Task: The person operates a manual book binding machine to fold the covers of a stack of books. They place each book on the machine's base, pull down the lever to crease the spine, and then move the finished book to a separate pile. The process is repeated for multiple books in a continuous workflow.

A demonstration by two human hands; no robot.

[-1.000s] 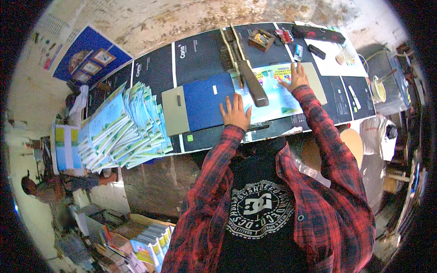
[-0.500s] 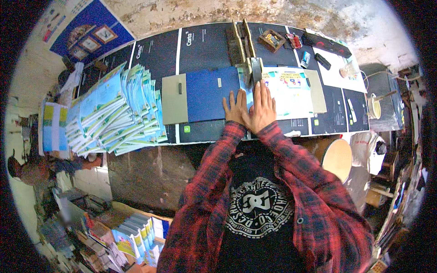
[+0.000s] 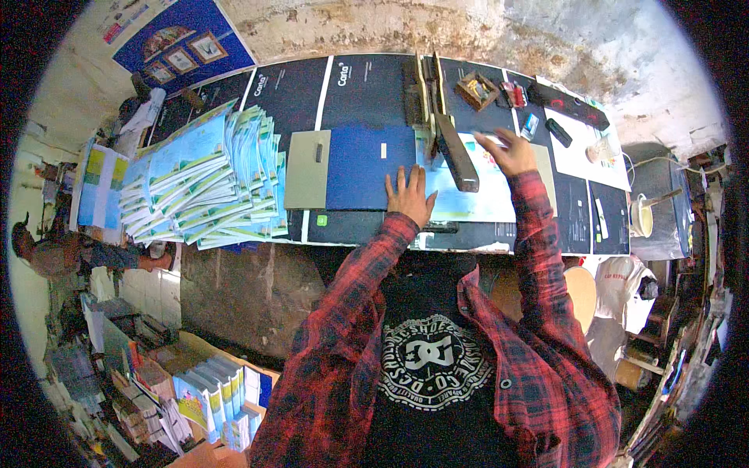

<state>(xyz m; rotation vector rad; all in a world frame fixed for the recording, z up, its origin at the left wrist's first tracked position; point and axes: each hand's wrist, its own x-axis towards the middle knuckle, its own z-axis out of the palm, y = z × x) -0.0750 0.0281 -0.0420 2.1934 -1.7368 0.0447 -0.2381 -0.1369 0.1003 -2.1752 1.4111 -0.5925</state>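
Note:
My left hand (image 3: 409,196) lies flat with fingers spread, on the right edge of a blue board (image 3: 359,171) and the light-blue printed sheets (image 3: 468,204) beside it. My right hand (image 3: 511,154) is bent over the right part of these sheets; thumb and forefinger are apart, with nothing visible between them. Between my hands a dark lever (image 3: 458,156) slants over the sheets. It belongs to what looks like a long-arm stapler (image 3: 425,90), whose rails run to the far side of the table. A grey-green board (image 3: 307,168) adjoins the blue one.
A large fanned heap of booklets (image 3: 203,179) covers the table's left side. At the back right lie a small wooden box (image 3: 477,91), a red item (image 3: 515,95) and a dark case (image 3: 558,132). A cup (image 3: 641,214) stands far right. A carton of booklets (image 3: 222,398) is lower left.
My right hand has left the spot beside my left hand and risen to the right. The lever between them now slants toward me, and the right part of the sheets is more covered.

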